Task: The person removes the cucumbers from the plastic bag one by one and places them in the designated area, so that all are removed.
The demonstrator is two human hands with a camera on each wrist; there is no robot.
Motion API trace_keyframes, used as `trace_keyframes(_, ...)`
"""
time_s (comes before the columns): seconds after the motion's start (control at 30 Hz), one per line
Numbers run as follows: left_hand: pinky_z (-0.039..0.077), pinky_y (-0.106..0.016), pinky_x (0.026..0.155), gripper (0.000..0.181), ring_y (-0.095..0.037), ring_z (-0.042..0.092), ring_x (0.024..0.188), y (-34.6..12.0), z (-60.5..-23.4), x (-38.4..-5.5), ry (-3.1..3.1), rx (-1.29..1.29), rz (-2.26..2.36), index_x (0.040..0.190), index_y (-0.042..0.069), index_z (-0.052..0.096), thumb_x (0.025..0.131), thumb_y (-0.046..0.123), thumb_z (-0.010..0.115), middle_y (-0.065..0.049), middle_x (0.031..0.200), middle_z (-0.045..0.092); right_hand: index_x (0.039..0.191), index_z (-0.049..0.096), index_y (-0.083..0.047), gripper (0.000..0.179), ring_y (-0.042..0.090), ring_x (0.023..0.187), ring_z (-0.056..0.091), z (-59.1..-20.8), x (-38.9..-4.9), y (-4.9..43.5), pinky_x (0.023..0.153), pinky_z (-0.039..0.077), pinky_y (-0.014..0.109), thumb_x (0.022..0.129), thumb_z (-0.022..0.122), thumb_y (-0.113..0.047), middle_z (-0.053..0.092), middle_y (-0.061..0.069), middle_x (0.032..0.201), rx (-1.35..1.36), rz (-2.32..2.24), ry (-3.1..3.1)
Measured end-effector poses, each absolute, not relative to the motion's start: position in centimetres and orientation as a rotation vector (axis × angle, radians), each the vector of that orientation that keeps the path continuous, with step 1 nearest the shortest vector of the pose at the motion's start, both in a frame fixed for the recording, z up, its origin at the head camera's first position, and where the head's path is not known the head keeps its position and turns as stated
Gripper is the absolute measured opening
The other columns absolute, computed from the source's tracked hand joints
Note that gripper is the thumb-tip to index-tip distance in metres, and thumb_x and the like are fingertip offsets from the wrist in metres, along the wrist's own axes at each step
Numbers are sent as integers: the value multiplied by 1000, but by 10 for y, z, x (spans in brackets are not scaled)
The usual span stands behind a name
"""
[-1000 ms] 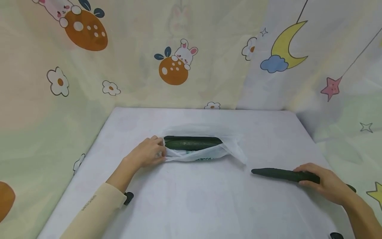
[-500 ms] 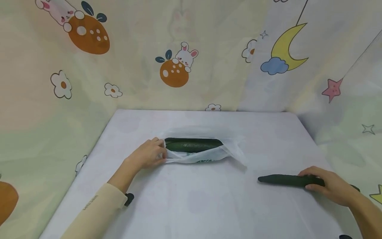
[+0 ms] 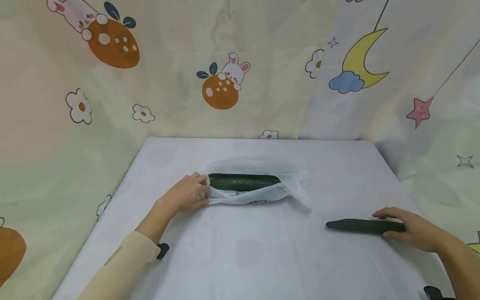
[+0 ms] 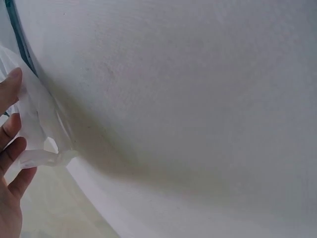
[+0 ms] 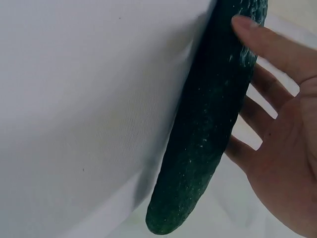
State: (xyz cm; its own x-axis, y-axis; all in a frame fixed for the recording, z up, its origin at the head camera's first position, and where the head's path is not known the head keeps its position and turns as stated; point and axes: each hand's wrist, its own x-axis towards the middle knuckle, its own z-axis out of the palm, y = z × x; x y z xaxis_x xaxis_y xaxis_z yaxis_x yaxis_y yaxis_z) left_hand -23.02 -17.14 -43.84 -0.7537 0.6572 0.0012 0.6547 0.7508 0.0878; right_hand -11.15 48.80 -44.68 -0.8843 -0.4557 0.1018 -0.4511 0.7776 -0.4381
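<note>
A thin white plastic bag with green print lies on the table, its mouth gaping toward the front. Inside it, dark green cucumber shows, perhaps more than one piece. My left hand holds the bag's left end; in the left wrist view, fingers curl at the bag's handle. Another cucumber lies at the table's right side. Around its right end is my right hand, with thumb and fingers spread and the index finger lifted off it. In the right wrist view the thumb overlaps the cucumber.
The white-covered table has its right edge close by the right hand. A patterned cloth hangs behind and at both sides. Dark wrist straps show at the sleeves.
My right hand has drawn back slightly rightward and lowered the cucumber; its fingers have now loosened around it. My left hand keeps its place at the bag. The head view has shifted slightly.
</note>
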Motion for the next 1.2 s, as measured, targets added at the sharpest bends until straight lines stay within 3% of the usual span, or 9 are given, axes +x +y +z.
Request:
trace_keyframes(0.17,46,-42,89,8,-19,50,102,-171,-440,-230,2913,1087,121,92,28,76,91,36,78,4,106,59,134,63,-14,63,-23,116,38,-449,-108,484,87,28,3,77,89,-15,66,-12,121,-652,-736,2933)
trace_keyframes(0.3,45,-42,88,8,-19,50,101,-170,-440,-231,2935,1107,147,90,28,75,90,35,78,4,105,59,138,61,-18,71,-30,117,26,-448,-106,483,87,21,0,74,91,-24,58,-16,127,-562,-691,2961)
trace_keyframes(0.53,46,-42,88,9,-20,51,102,-172,-439,-228,2924,1084,132,91,28,75,91,37,78,3,107,60,142,57,-20,82,-30,115,22,-446,-104,478,84,29,5,70,93,-35,58,12,135,-514,-630,2912)
trace_keyframes(0.67,46,-43,90,9,-20,51,103,-173,-438,-226,2919,1064,133,91,28,74,91,36,78,3,109,60,143,57,-20,84,-27,115,26,-446,-103,475,83,31,6,69,93,-38,58,17,138,-501,-611,2911)
trace_keyframes(0.77,46,-43,90,9,-20,51,104,-173,-437,-224,2924,1065,142,90,28,74,90,35,79,2,109,60,146,54,-21,89,-2,127,41,-443,-102,471,87,36,14,69,93,-42,55,19,142,-454,-589,2896)
trace_keyframes(0.9,46,-42,89,9,-20,51,103,-173,-435,-223,2928,1076,154,89,27,74,90,34,79,2,108,60,151,48,-17,94,46,128,44,-438,-102,463,98,45,53,71,92,-40,47,26,148,-395,-620,2851)
trace_keyframes(1.0,46,-42,89,9,-20,51,103,-173,-436,-223,2931,1077,149,89,27,74,90,35,79,3,108,60,153,45,-15,93,49,129,40,-434,-103,457,94,40,70,75,91,-37,44,26,150,-391,-658,2848)
trace_keyframes(1.1,46,-42,90,9,-20,51,104,-173,-438,-223,2931,1077,139,90,28,74,90,35,79,4,108,60,154,45,-19,91,33,134,39,-431,-104,452,108,40,42,77,89,-40,45,21,151,-407,-652,2897)
trace_keyframes(1.2,46,-42,91,9,-19,51,104,-173,-439,-223,2931,1081,136,91,27,74,91,35,78,4,107,60,154,46,-22,91,2,136,35,-429,-105,445,101,26,8,77,89,-42,48,18,150,-448,-679,2956)
